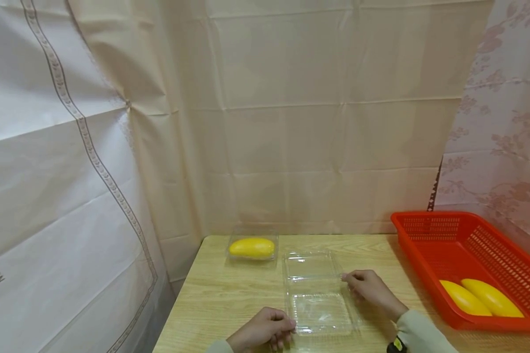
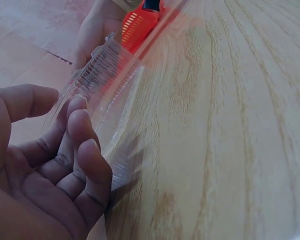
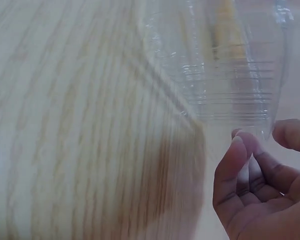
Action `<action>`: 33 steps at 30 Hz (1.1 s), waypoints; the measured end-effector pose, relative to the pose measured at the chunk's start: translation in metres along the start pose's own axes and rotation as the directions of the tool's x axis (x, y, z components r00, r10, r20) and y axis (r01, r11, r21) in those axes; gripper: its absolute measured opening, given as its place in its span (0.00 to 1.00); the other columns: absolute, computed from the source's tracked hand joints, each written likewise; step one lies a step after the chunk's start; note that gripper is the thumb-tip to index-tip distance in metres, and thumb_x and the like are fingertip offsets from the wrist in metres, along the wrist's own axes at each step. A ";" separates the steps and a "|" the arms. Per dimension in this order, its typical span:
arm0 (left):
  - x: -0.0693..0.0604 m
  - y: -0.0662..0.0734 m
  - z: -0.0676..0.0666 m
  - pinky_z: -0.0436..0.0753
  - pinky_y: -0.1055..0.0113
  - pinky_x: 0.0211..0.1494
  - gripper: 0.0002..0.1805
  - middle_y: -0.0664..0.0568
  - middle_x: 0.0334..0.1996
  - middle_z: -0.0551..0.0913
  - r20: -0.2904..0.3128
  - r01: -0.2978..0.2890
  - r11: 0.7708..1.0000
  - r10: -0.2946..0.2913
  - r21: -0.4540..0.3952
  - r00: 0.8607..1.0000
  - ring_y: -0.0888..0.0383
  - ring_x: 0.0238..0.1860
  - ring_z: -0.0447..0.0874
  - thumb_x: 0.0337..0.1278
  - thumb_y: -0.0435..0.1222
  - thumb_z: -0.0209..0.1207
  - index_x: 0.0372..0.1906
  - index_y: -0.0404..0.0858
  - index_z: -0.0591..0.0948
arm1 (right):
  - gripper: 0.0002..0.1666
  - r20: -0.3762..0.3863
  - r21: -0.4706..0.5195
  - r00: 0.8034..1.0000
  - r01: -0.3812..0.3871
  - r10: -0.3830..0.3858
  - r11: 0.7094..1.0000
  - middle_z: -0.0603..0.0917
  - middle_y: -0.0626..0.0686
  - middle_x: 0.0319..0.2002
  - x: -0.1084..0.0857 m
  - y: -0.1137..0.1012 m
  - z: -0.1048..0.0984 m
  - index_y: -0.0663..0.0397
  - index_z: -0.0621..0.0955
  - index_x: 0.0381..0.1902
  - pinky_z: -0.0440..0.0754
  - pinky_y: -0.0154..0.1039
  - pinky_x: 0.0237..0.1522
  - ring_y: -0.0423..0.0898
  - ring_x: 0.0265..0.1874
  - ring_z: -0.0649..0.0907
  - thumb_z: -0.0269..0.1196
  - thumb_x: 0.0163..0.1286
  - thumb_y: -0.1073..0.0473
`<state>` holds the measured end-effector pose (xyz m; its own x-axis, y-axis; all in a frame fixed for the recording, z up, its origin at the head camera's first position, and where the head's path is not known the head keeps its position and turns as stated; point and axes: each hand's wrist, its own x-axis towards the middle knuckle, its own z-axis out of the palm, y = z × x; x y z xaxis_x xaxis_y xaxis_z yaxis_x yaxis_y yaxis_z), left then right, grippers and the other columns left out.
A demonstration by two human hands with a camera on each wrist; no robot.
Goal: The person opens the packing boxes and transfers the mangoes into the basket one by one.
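An unfolded clear plastic box (image 1: 320, 314) lies on the wooden table, its lid half toward the back. My left hand (image 1: 265, 327) pinches its near left edge; in the left wrist view that hand (image 2: 55, 150) has thumb and fingertips at the clear rim (image 2: 102, 75). My right hand (image 1: 375, 290) pinches the right edge, near the middle of the box. In the right wrist view the thumb and forefinger of that hand (image 3: 265, 180) meet at the corner of the clear plastic (image 3: 225, 85).
A clear box (image 1: 252, 258) holding a yellow oval fruit (image 1: 251, 248) stands at the table's back left. On the right is a red basket (image 1: 433, 274) with two yellow fruits (image 1: 490, 296) inside. Cloth curtains (image 1: 291, 122) hang behind the table (image 1: 216, 294).
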<state>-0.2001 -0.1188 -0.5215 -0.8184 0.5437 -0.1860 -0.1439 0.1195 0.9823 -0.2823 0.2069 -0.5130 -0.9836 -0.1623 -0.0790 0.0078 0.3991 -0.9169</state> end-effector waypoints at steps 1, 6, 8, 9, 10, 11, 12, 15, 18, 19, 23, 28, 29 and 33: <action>0.000 0.000 0.000 0.73 0.76 0.21 0.22 0.55 0.24 0.83 0.000 -0.002 1.000 0.002 -0.001 1.000 0.66 0.19 0.74 0.74 0.39 0.59 0.45 0.17 0.81 | 0.20 -0.003 0.004 1.000 -0.003 0.003 1.000 0.76 0.50 0.22 0.001 0.000 0.001 0.66 0.83 0.39 0.78 0.37 0.24 0.44 0.23 0.74 0.59 0.80 0.52; -0.002 0.003 0.001 0.72 0.76 0.21 0.22 0.55 0.24 0.83 0.000 -0.006 1.000 0.006 -0.009 1.000 0.66 0.19 0.74 0.74 0.38 0.59 0.45 0.17 0.80 | 0.20 -0.012 -0.012 1.000 -0.006 0.006 1.000 0.74 0.50 0.21 0.002 -0.001 0.003 0.66 0.83 0.42 0.76 0.37 0.24 0.44 0.22 0.74 0.59 0.80 0.52; -0.002 0.004 0.001 0.72 0.77 0.21 0.22 0.55 0.24 0.83 0.000 -0.002 1.000 0.002 -0.015 1.000 0.66 0.19 0.74 0.73 0.38 0.60 0.45 0.17 0.80 | 0.20 0.014 0.017 1.000 -0.008 0.007 1.000 0.74 0.50 0.22 0.002 -0.002 0.003 0.68 0.82 0.42 0.77 0.37 0.25 0.44 0.23 0.74 0.58 0.81 0.52; -0.002 0.004 0.001 0.72 0.77 0.21 0.21 0.55 0.24 0.83 0.000 0.001 1.000 -0.001 -0.020 1.000 0.66 0.19 0.74 0.73 0.38 0.60 0.45 0.17 0.80 | 0.20 0.035 0.052 0.999 -0.018 0.017 0.998 0.74 0.50 0.23 0.002 -0.001 0.002 0.68 0.82 0.41 0.77 0.36 0.25 0.44 0.23 0.74 0.58 0.81 0.52; -0.002 0.004 0.001 0.72 0.77 0.21 0.21 0.55 0.24 0.83 0.001 0.004 1.000 -0.004 -0.025 1.000 0.66 0.19 0.74 0.73 0.38 0.60 0.45 0.17 0.80 | 0.20 0.062 0.085 0.998 -0.025 0.020 0.996 0.74 0.50 0.23 0.003 -0.001 0.001 0.68 0.81 0.40 0.77 0.36 0.26 0.43 0.24 0.74 0.57 0.81 0.52; -0.002 0.003 0.001 0.72 0.77 0.21 0.21 0.55 0.24 0.83 0.001 0.006 1.000 -0.006 -0.028 1.000 0.66 0.19 0.74 0.73 0.38 0.60 0.45 0.18 0.80 | 0.21 0.092 0.127 0.995 -0.035 0.024 0.991 0.73 0.50 0.23 0.003 0.000 0.000 0.67 0.80 0.39 0.77 0.35 0.27 0.43 0.24 0.74 0.57 0.82 0.52; -0.002 0.003 0.001 0.72 0.77 0.21 0.20 0.55 0.24 0.83 0.001 0.008 0.999 -0.008 -0.031 1.000 0.66 0.19 0.74 0.72 0.38 0.60 0.44 0.18 0.81 | 0.21 0.123 0.169 0.992 -0.047 0.027 0.985 0.73 0.49 0.24 0.004 0.001 0.000 0.67 0.79 0.37 0.77 0.35 0.28 0.43 0.25 0.74 0.56 0.82 0.53; -0.002 0.001 0.000 0.73 0.77 0.21 0.19 0.55 0.24 0.83 0.004 0.008 0.999 -0.008 -0.034 1.000 0.66 0.19 0.74 0.72 0.37 0.60 0.44 0.19 0.81 | 0.20 0.176 0.267 0.984 -0.085 0.038 0.960 0.72 0.49 0.25 0.005 0.004 -0.003 0.69 0.79 0.40 0.77 0.34 0.29 0.41 0.26 0.73 0.57 0.82 0.53; -0.001 0.000 0.000 0.73 0.77 0.21 0.19 0.55 0.24 0.84 0.002 0.006 0.999 -0.006 -0.033 1.000 0.66 0.19 0.74 0.72 0.37 0.60 0.43 0.19 0.81 | 0.24 0.151 0.308 0.987 -0.093 0.047 0.947 0.74 0.49 0.27 0.006 0.004 -0.003 0.75 0.77 0.54 0.77 0.33 0.29 0.41 0.26 0.73 0.59 0.80 0.54; 0.000 -0.001 0.000 0.73 0.77 0.21 0.19 0.55 0.24 0.84 0.000 0.004 0.999 -0.004 -0.035 1.000 0.66 0.19 0.74 0.72 0.37 0.61 0.43 0.19 0.81 | 0.27 0.133 0.312 0.990 -0.092 0.052 0.946 0.74 0.49 0.28 0.007 0.003 -0.003 0.76 0.75 0.60 0.76 0.33 0.28 0.41 0.26 0.73 0.60 0.79 0.54; 0.001 -0.001 -0.001 0.72 0.77 0.20 0.20 0.55 0.23 0.83 -0.006 -0.003 0.999 0.003 -0.037 1.000 0.66 0.19 0.74 0.72 0.37 0.61 0.44 0.18 0.80 | 0.31 0.073 0.323 0.995 -0.087 0.067 0.942 0.77 0.51 0.32 0.008 0.001 -0.001 0.75 0.70 0.68 0.75 0.33 0.26 0.41 0.25 0.74 0.61 0.78 0.58; 0.002 -0.001 0.000 0.72 0.77 0.20 0.20 0.55 0.23 0.83 -0.010 0.003 0.999 -0.003 -0.036 1.000 0.66 0.18 0.74 0.72 0.38 0.61 0.44 0.18 0.80 | 0.26 0.022 0.327 0.998 -0.058 0.054 0.943 0.79 0.55 0.37 0.007 -0.001 0.003 0.74 0.68 0.65 0.75 0.34 0.26 0.44 0.26 0.74 0.60 0.76 0.66; 0.002 -0.001 0.000 0.72 0.77 0.20 0.21 0.55 0.23 0.83 -0.010 0.002 0.999 -0.002 -0.035 1.000 0.66 0.18 0.74 0.72 0.38 0.61 0.44 0.17 0.80 | 0.25 0.011 0.321 0.999 -0.053 0.052 0.945 0.80 0.55 0.37 0.007 0.000 0.004 0.73 0.68 0.64 0.75 0.34 0.26 0.44 0.26 0.74 0.60 0.76 0.66; 0.002 -0.002 0.000 0.72 0.77 0.20 0.21 0.55 0.23 0.83 -0.012 -0.003 1.000 0.003 -0.020 1.000 0.66 0.18 0.74 0.72 0.38 0.61 0.44 0.17 0.80 | 0.21 -0.010 0.306 0.999 -0.043 0.049 0.951 0.79 0.55 0.34 0.007 0.000 0.005 0.69 0.70 0.60 0.75 0.35 0.26 0.44 0.26 0.74 0.62 0.75 0.66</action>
<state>-0.2015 -0.1181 -0.5236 -0.8254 0.5340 -0.1831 -0.1527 0.1010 0.9831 -0.2886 0.2017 -0.5158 -0.9839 -0.1332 -0.1194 0.1050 0.1102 -0.9883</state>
